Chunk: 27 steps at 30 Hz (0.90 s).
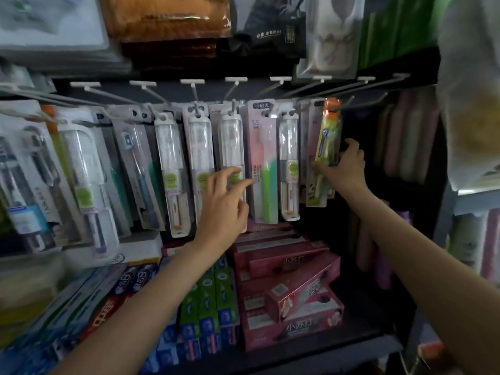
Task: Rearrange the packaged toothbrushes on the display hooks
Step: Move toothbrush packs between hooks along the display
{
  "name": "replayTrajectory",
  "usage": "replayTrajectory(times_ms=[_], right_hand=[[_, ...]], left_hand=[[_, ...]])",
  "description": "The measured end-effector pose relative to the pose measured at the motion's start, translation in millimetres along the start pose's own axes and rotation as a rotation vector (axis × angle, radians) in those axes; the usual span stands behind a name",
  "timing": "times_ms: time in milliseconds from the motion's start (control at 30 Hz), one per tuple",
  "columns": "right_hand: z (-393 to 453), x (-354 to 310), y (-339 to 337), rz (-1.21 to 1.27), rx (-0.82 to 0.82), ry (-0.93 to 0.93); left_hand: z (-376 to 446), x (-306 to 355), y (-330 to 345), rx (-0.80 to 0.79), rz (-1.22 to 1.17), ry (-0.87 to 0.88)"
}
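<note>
A row of packaged toothbrushes hangs from grey display hooks (234, 89) across the rack. My right hand (345, 166) grips the lower part of a yellow-green toothbrush pack with an orange top (326, 136), which hangs near the right end of the row. My left hand (224, 204) is raised in front of a clear-cased white toothbrush pack (231, 142), fingers spread, its fingertips near the pink and green toothbrush pack (263, 163). Whether the fingertips touch a pack is unclear.
Two hooks (378, 100) right of the yellow-green pack are bare. Below the rack lie stacked red toothpaste boxes (292, 290) and green and blue boxes (208, 307). Folded goods sit on the shelf above. A pale bag (470, 104) hangs at the far right.
</note>
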State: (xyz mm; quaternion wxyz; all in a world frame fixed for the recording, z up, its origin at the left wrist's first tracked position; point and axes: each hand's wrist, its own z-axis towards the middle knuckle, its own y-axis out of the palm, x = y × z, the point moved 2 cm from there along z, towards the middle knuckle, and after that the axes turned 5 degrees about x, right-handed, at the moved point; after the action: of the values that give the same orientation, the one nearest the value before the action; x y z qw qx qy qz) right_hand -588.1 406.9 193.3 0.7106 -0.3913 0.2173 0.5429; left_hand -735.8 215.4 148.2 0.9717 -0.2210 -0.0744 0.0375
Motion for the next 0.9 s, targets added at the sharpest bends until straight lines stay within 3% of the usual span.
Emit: replayTrajectory(times_ms=[233, 433, 600, 700, 800, 900], right_hand=[[-6, 3, -3, -0.031, 0.063, -0.111], [-10, -2, -7, -0.145, 0.024, -0.291], [-49, -15, 2, 0.031, 0.129, -0.231], [-97, -33, 17, 0.140, 0.086, -0.444], [-134, -58, 46, 0.055, -0.032, -0.730], [-154, -93, 74, 0.003, -0.096, -0.862]], left_hand=[[-6, 0, 1, -0.016, 0.009, -0.010], [-8, -5, 3, -0.059, 0.009, 0.002], [-9, -5, -10, -0.003, -0.049, 0.021], [-10, -7, -34, 0.038, -0.218, -0.027], [-16, -19, -62, -0.001, -0.540, -0.242], [-25, -42, -96, 0.119, -0.673, -0.406]])
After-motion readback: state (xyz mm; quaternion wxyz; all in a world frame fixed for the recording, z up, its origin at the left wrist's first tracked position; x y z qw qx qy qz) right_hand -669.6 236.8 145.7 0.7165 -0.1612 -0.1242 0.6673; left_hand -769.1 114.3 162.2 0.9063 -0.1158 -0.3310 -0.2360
